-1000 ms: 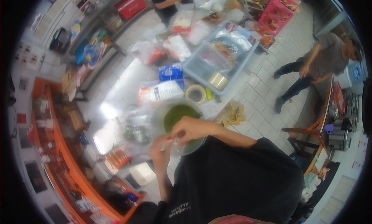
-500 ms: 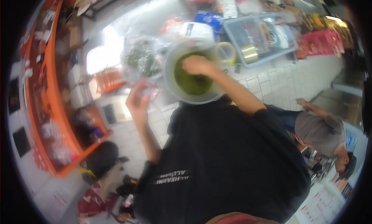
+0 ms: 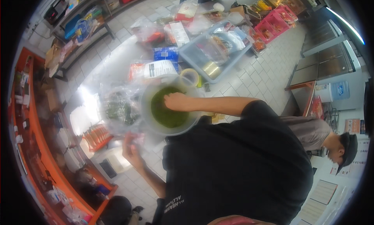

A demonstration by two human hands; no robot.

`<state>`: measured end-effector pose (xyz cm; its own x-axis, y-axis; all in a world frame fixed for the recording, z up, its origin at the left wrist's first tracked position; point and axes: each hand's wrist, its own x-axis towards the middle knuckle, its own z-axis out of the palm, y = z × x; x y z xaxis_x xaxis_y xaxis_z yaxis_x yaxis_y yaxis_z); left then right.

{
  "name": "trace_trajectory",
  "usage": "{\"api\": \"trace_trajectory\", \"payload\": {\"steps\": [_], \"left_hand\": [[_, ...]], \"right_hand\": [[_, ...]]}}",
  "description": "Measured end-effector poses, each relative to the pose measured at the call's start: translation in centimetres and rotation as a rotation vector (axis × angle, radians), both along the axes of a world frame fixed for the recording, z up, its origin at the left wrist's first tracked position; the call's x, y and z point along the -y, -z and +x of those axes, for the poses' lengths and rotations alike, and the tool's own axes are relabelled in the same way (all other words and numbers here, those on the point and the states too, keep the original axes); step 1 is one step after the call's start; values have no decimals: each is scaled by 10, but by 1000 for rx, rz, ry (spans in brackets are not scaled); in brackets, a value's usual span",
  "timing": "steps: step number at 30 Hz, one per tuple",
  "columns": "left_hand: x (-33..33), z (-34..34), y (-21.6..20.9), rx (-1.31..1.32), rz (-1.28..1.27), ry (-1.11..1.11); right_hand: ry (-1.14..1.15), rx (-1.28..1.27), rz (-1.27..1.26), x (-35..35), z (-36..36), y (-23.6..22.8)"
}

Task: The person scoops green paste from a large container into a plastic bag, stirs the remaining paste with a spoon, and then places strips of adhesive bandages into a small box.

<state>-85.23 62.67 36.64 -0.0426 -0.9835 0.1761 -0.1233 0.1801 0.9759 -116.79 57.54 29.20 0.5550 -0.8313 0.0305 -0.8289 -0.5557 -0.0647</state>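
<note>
A translucent white tub [image 3: 144,108] stands at the near edge of a metal table, with a green mass [image 3: 170,115] inside. My right hand [image 3: 177,102] reaches into it, fingers curled down at the green surface; the fingertips are hidden. Left of the tub lies a large clear plastic bag [image 3: 120,108] with dark green contents. My left hand [image 3: 132,155] is lower left, beside the table edge, its fingers closed on a small clear plastic bag [image 3: 137,138], somewhat blurred.
Beyond the tub are a tape roll [image 3: 189,78], a white-labelled packet [image 3: 160,69] and a blue packet [image 3: 166,53]. A blue-grey bin [image 3: 187,55] holds bags and a golden roll. Pink crates [image 3: 270,28] stand far right. Orange shelving [image 3: 39,147] runs along the left. Another person [image 3: 327,141] is at right.
The view has turned, so the table and tub appear farther left and lower. My right hand stays in the tub, and my left hand stays low beside the table.
</note>
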Motion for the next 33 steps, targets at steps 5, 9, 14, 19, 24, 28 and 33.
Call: {"api": "trace_trajectory", "payload": {"steps": [5,9,14,19,24,28,33], "left_hand": [[18,-3,-9,79,15,-7],[22,3,-7,-3,-8,6],[21,-2,-6,-149,97,57],[31,-13,-9,-138,71,104],[39,-16,-19,13,-52,112],[41,-15,-19,26,-14,123],[34,-12,-13,62,-24,120]], "right_hand": [[36,35,334,-12,20,32],[23,202,759,4,2,10],[1,518,1165,23,-35,-34],[174,632,1375,32,-44,-68],[242,624,1343,37,-42,-55],[64,210,869,26,-27,2],[28,117,873,-2,6,5]]}}
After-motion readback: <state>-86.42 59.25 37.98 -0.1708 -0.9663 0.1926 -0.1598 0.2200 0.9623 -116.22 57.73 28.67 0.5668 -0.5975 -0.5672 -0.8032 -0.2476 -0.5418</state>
